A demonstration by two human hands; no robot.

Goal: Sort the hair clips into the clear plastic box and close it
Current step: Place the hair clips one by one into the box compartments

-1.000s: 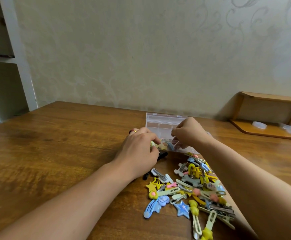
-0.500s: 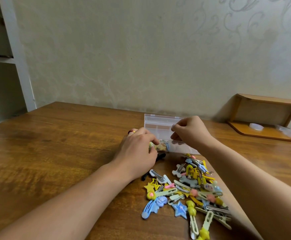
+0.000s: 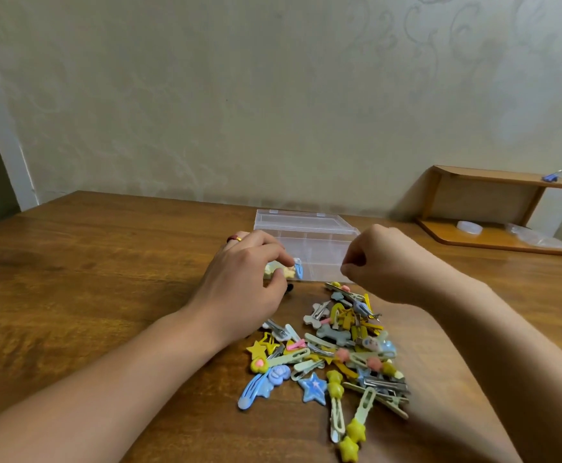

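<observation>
My right hand (image 3: 386,265) has come back from the clear plastic box with hinged lid (image 3: 306,242). Half a second ago its fingers reached over the front wall of the box; now the hand is pulled toward me, curled into a loose fist just beside the right front corner. The grip is pressed together, and I cannot tell if something small is between the fingertips, because the knuckles hide them. I think it has let its clip go, so one more piece is sorted.

My left hand (image 3: 246,282) stays at the left front corner of the box. Its thumb and forefinger pinch a small blue snap hair clip (image 3: 298,270) against the wall, next to some pale yellow clips (image 3: 278,272) which seem to lie inside.

The camera view is also lower than before. The big pile of colourful plastic and metal hair clips (image 3: 333,349) on the brown wooden tabletop (image 3: 89,279) looks unchanged, so most of the sorting remains, and the lid is open.
</observation>
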